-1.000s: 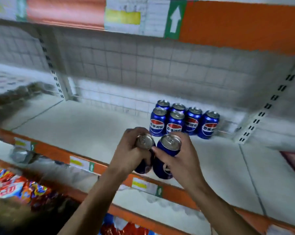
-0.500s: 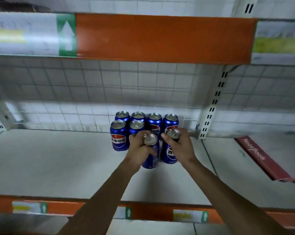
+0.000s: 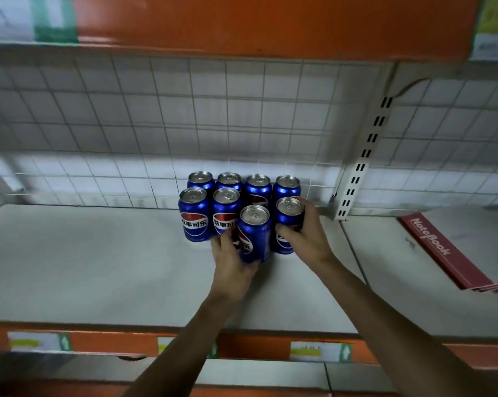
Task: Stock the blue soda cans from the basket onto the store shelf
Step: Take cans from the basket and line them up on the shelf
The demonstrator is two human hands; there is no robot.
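Two hands each clamp a blue can: left hand (image 3: 232,260) on the front can (image 3: 253,234), right hand (image 3: 306,234) on the right can (image 3: 288,217). Both cans touch the six-can cluster (image 3: 224,202) near the shelf (image 3: 84,262) back edge

Retail shop: metal gondola shelf (image 3: 98,267) with orange price-label rail (image 3: 256,343), wire-grid back panel (image 3: 184,110), branded blue soda cans (image 3: 194,216), stacked notebooks (image 3: 442,253).

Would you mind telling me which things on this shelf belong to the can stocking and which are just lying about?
Part of the job:
- blue can in the left hand
- blue can in the right hand
- six blue cans already placed
- left hand
- right hand
- shelf

Lying about:
- red notebook
- price labels on the shelf edge
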